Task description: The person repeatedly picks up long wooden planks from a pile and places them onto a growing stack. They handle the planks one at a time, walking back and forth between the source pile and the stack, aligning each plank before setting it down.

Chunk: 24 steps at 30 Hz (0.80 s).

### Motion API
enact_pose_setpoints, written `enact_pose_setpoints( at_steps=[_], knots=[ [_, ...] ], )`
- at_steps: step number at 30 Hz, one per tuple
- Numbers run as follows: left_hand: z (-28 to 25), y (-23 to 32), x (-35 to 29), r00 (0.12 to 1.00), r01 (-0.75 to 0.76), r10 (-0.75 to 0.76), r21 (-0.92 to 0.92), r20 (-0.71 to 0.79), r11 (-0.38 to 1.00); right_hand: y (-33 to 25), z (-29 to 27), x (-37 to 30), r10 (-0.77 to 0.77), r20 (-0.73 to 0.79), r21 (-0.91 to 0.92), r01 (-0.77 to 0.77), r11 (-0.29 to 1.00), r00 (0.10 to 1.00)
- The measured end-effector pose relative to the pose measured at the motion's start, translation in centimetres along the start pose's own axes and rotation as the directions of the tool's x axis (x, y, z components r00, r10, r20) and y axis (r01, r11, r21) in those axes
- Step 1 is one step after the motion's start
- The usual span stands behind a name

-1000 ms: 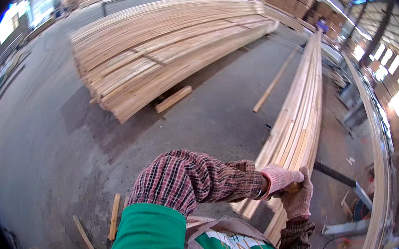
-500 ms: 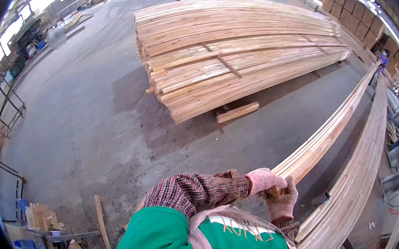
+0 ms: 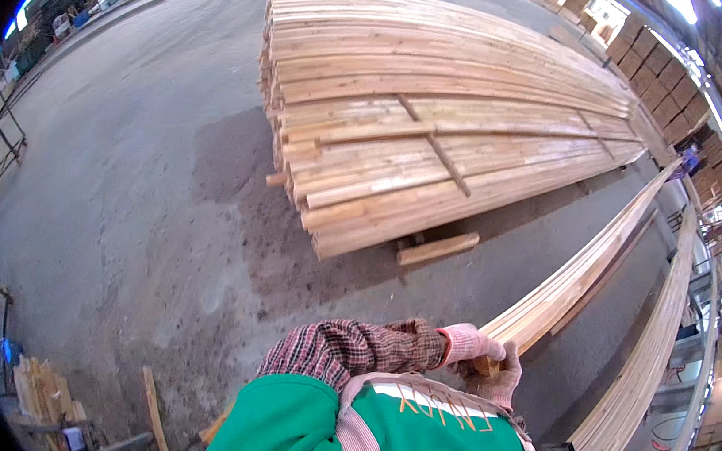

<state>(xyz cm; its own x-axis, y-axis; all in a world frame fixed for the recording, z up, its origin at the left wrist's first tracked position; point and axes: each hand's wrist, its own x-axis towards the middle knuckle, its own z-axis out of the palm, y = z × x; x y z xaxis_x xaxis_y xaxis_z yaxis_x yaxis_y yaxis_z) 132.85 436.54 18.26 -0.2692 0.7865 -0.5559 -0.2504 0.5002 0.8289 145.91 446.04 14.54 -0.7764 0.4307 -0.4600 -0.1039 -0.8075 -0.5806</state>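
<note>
Several long, narrow wooden boards, laid together as a bundle, stretch from my hands toward the far right. In a pink knit glove, my left hand is closed round the near end of the bundle. My right hand, also gloved, grips the same end from the right side, its fingers partly hidden. At the far end a person in purple stands close to the boards; their hands are too small to make out.
Ahead lies a large stack of long boards with thin crosspieces, a short wood block by its near edge. Another row of boards runs along the right on a metal frame. Wood offcuts stand at the lower left.
The held boards have swung left, away from the row on the right, and the gap between them is wider. My hands moved slightly left, still gripping. The view has turned too.
</note>
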Motion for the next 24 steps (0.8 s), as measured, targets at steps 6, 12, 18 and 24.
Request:
enact_pose_setpoints(
  at_steps=[6,12,18,24],
  knots=[
    [0.9,2.2,-0.1,0.998,-0.021,0.017,0.058,0.053,0.998,-2.5,-0.5,-0.7,-0.055,-0.067,-0.090,0.049,0.995,0.996],
    [-6.3,5.9,-1.3,0.999,0.011,-0.012,0.027,0.032,1.000,-1.4,5.4,3.6,-0.156,-0.048,-0.316,0.133,0.940,0.987],
    [-13.9,12.4,-2.7,0.989,0.086,-0.072,-0.101,0.130,0.991,-3.1,15.5,7.9,0.060,-0.065,0.084,-0.054,0.995,0.996],
    [-37.5,13.6,2.4,0.987,0.079,-0.063,-0.106,0.149,0.991,1.4,34.3,21.6,0.058,-0.164,0.140,-0.035,0.990,0.985]
  ],
)
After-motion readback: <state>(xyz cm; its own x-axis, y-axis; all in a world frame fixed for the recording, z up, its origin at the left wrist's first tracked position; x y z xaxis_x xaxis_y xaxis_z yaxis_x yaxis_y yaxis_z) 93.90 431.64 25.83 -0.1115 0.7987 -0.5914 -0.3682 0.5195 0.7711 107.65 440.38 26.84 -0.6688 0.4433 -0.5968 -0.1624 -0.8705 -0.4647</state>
